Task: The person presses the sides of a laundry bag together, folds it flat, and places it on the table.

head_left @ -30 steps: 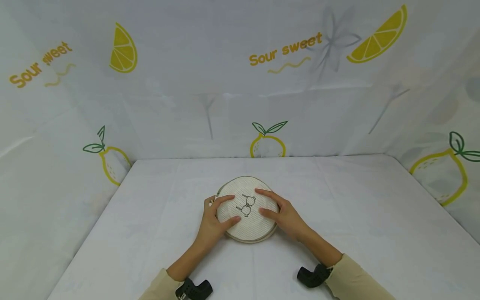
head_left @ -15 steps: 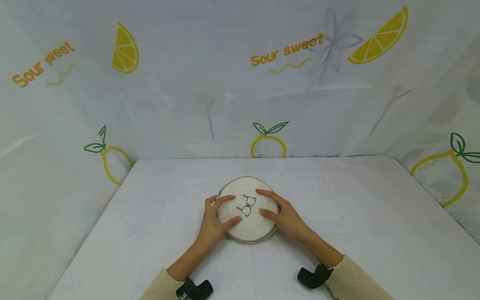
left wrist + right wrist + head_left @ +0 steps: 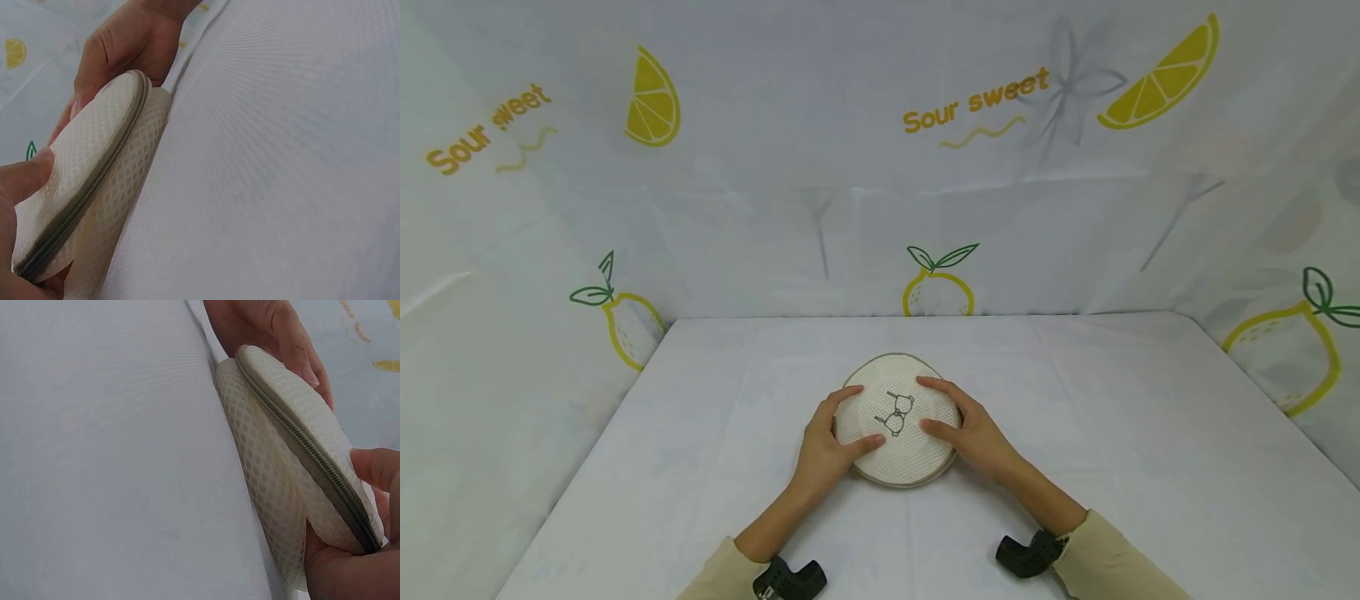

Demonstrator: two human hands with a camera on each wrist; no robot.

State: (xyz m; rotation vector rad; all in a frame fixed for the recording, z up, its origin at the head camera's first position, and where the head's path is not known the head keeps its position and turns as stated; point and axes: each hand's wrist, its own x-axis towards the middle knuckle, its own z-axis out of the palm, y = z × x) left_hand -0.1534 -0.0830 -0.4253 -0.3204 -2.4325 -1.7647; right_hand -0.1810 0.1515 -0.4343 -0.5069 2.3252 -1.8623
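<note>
A round, cream mesh pouch (image 3: 898,421) with a grey zip around its edge lies on a white tablecloth (image 3: 1112,433), near the middle and toward the near side. A small line drawing marks its top. 2 hands hold it. The left hand (image 3: 823,446) grips its left side, fingers curled over the rim and thumb pressed on top. The right hand (image 3: 973,429) grips its right side the same way.

Compared with 1 second ago, the left fingers have slid further round the left rim, and the pouch sits slightly tidier, its far edge less lifted. Judging from that, both hands look to be settling a 2-sided hold. The wrist views show the zip (image 3: 312,456) closed.
</note>
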